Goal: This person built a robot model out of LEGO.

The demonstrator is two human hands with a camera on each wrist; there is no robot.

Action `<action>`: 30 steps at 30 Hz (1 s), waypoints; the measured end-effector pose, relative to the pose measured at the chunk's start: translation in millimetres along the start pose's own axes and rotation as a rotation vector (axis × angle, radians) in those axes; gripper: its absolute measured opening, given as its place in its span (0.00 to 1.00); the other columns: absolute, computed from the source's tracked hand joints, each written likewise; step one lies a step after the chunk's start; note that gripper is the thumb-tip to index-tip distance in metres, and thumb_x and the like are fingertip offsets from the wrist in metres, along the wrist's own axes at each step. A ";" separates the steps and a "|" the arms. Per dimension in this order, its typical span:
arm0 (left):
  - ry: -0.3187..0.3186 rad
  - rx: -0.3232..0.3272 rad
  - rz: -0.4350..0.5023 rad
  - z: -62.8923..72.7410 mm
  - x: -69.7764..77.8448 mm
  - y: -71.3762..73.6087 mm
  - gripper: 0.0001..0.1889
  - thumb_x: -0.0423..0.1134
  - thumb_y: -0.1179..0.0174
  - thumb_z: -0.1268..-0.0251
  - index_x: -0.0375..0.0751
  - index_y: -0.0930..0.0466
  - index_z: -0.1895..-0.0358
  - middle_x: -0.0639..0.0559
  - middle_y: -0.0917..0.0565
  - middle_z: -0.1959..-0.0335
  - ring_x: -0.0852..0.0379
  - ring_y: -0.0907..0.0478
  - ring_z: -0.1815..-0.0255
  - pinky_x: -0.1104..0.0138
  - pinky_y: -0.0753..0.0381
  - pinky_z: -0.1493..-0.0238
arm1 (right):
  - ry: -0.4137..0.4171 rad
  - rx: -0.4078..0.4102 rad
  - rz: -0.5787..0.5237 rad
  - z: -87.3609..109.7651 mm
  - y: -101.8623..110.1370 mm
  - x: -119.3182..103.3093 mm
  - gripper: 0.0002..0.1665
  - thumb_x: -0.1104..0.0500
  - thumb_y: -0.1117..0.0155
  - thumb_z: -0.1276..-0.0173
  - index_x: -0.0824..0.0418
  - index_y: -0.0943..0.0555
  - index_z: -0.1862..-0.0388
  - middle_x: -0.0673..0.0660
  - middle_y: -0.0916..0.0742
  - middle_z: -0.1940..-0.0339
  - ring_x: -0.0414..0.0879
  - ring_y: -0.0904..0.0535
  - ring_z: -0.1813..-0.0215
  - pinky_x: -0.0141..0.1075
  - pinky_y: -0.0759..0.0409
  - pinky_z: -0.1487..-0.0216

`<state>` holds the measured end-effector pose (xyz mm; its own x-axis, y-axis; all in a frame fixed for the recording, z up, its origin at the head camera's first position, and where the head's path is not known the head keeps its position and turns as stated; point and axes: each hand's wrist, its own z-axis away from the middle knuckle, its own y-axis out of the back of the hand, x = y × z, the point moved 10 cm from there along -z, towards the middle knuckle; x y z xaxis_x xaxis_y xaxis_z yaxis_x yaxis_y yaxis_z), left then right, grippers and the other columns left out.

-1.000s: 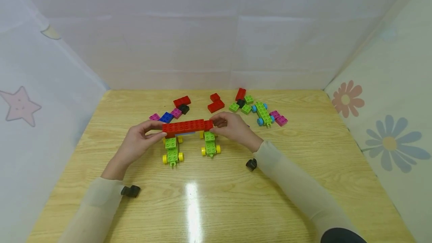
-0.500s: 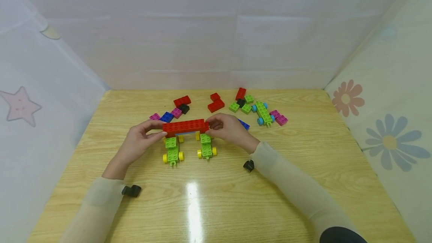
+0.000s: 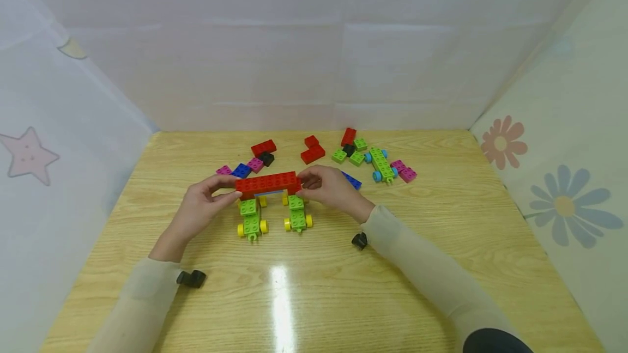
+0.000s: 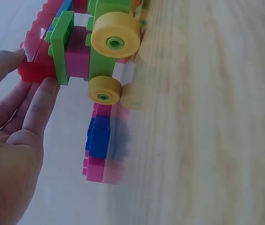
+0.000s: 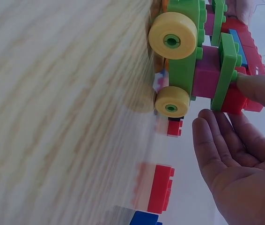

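Note:
A long row of red building bricks (image 3: 267, 182) bridges two green wheeled bases with yellow wheels, the left base (image 3: 252, 224) and the right base (image 3: 297, 219). My left hand (image 3: 198, 206) pinches the row's left end between thumb and fingers. At the other end, my right hand (image 3: 333, 190) pinches a red brick (image 5: 236, 97) over the right base, beside the row. Each base carries a pink brick (image 4: 77, 52) topped by a green plate (image 5: 225, 70). A thin blue piece (image 5: 238, 43) shows under the red row.
Behind the hands lie loose bricks: red ones (image 3: 313, 153), a blue and pink group (image 3: 241, 171), green ones (image 3: 356, 158) and a blue one (image 3: 351, 180). A green base with blue wheels (image 3: 381, 164) stands right, next to pink bricks (image 3: 408, 174). Cloth walls enclose the table (image 3: 392, 287).
My right hand has moved left, bringing the right wheeled base closer to the left one. The loose blue brick behind that hand has come into view. My left hand has stayed nearly still.

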<state>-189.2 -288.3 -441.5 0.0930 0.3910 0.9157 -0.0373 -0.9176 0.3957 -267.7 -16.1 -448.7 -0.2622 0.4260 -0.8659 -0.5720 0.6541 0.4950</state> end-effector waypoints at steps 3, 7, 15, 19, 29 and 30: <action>-0.009 -0.005 0.000 0.1 0.8 -0.8 0.17 0.38 0.31 0.18 0.36 0.15 0.34 0.57 0.15 0.41 0.64 0.14 0.41 0.77 0.11 0.44 | 0.006 -0.002 0.004 -0.3 -1.6 -2.4 0.28 0.51 0.22 0.22 0.58 0.15 0.28 0.54 0.09 0.37 0.48 0.11 0.39 0.46 0.11 0.32; -0.011 -0.008 -0.015 -0.2 0.3 -1.6 0.17 0.38 0.31 0.18 0.36 0.15 0.34 0.52 0.15 0.39 0.64 0.13 0.41 0.77 0.12 0.44 | 0.006 0.002 0.008 -1.1 -3.1 -4.7 0.29 0.51 0.22 0.22 0.59 0.16 0.28 0.55 0.08 0.37 0.48 0.10 0.39 0.47 0.11 0.32; 0.005 -0.008 -0.023 0.0 -0.8 -1.1 0.17 0.40 0.31 0.18 0.37 0.15 0.34 0.44 0.15 0.36 0.64 0.13 0.40 0.78 0.12 0.43 | 0.012 0.013 0.000 -2.9 -4.3 -5.6 0.28 0.51 0.21 0.23 0.59 0.15 0.30 0.55 0.08 0.39 0.48 0.10 0.41 0.46 0.10 0.34; 0.011 -0.010 -0.022 0.3 -1.4 -1.0 0.18 0.40 0.30 0.18 0.38 0.15 0.34 0.44 0.15 0.36 0.64 0.13 0.40 0.78 0.12 0.43 | 0.016 0.005 -0.016 -2.7 -4.3 -6.6 0.29 0.50 0.21 0.23 0.56 0.16 0.28 0.52 0.09 0.37 0.46 0.11 0.40 0.46 0.11 0.33; 0.007 -0.006 -0.036 -1.1 -3.0 -0.2 0.17 0.41 0.30 0.18 0.39 0.15 0.34 0.45 0.15 0.36 0.65 0.13 0.39 0.78 0.13 0.43 | 0.065 0.021 -0.037 1.1 3.3 -18.5 0.24 0.43 0.28 0.17 0.48 0.15 0.28 0.46 0.09 0.38 0.43 0.12 0.38 0.46 0.12 0.31; 0.006 -0.005 -0.034 -1.1 -2.8 -0.1 0.17 0.40 0.30 0.18 0.39 0.15 0.34 0.46 0.15 0.36 0.65 0.13 0.39 0.78 0.13 0.43 | 0.068 0.022 -0.032 0.8 3.5 -18.9 0.23 0.43 0.29 0.17 0.48 0.15 0.29 0.46 0.08 0.40 0.43 0.12 0.39 0.46 0.12 0.31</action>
<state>-190.5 -289.2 -444.0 0.0882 0.4226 0.9020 -0.0395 -0.9034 0.4271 -264.2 -21.4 -430.6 -0.2972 0.3617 -0.8837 -0.5635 0.6807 0.4681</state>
